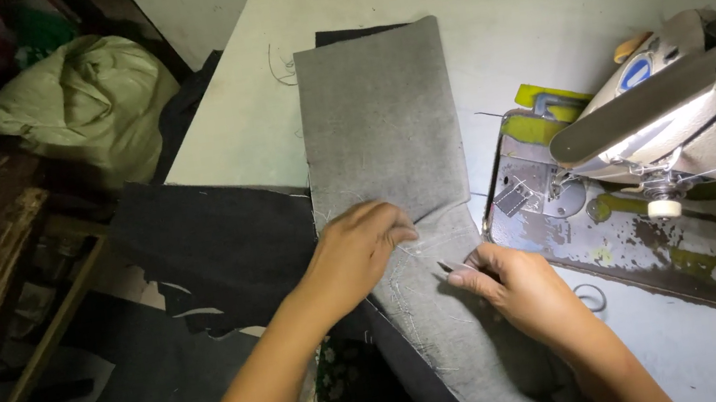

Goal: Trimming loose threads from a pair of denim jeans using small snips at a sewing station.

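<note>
a long grey piece of felt-like cloth (381,131) is laid flat on the pale sewing table (490,11), left of the worn white sewing machine (693,104). it is pressed down by the left hand (352,254) with flat, released fingers. a small thin metal tool (451,266) is pinched by the right hand (522,285) at the cloth's right edge. the cloth is judged soft, light and limp, best held at an edge. black fabric (213,241) lies to the left.

Grey fabric strip (390,158) flat on table, frayed near edge.

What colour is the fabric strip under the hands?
Grey, with loose pale threads along its edges; the fabric strip shows best in the head view.
</note>
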